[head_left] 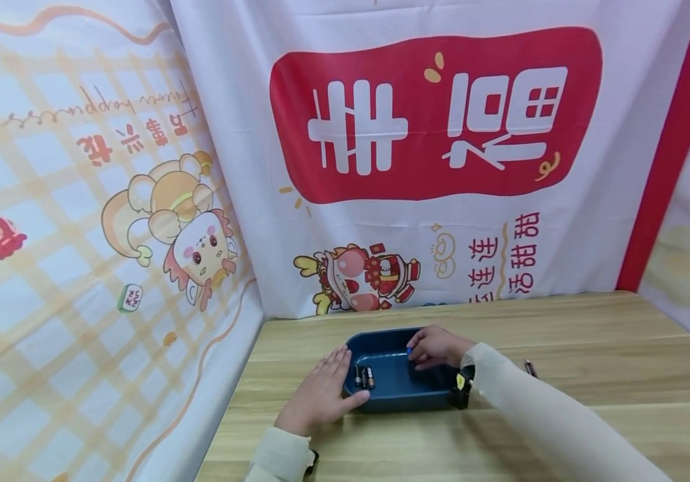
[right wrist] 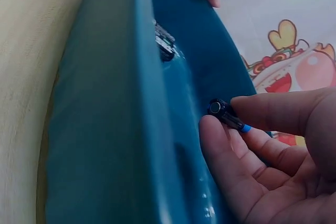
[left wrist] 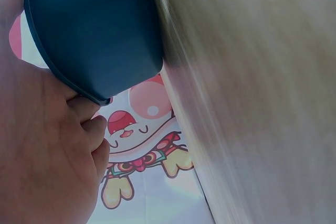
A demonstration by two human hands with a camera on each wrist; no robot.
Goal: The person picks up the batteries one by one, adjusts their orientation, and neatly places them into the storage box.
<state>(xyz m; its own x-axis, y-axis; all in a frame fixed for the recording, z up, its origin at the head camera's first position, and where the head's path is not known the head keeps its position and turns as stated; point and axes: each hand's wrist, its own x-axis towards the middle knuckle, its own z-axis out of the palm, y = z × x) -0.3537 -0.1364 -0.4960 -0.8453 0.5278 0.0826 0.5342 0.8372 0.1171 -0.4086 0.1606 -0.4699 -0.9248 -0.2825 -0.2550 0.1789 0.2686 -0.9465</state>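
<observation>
A dark blue plastic box [head_left: 401,403] stands on the table. My left hand [head_left: 322,395] grips its left end, with the thumb along the near rim and the fingers over the side rim. Over the box's right half, my right hand [head_left: 438,348] pinches a small black battery with a blue end [right wrist: 223,114] between thumb and fingertips. The battery tilts, its round metal end facing the right wrist camera. At the left end of the box floor, three dark batteries with copper bands [head_left: 371,377] lie side by side.
On the wooden table [head_left: 597,402], a small dark cylinder [head_left: 530,368] lies right of the box, partly behind the right sleeve. A printed white cloth [head_left: 248,167] hangs behind the table's back edge, and a checked cloth [head_left: 49,281] hangs on the left.
</observation>
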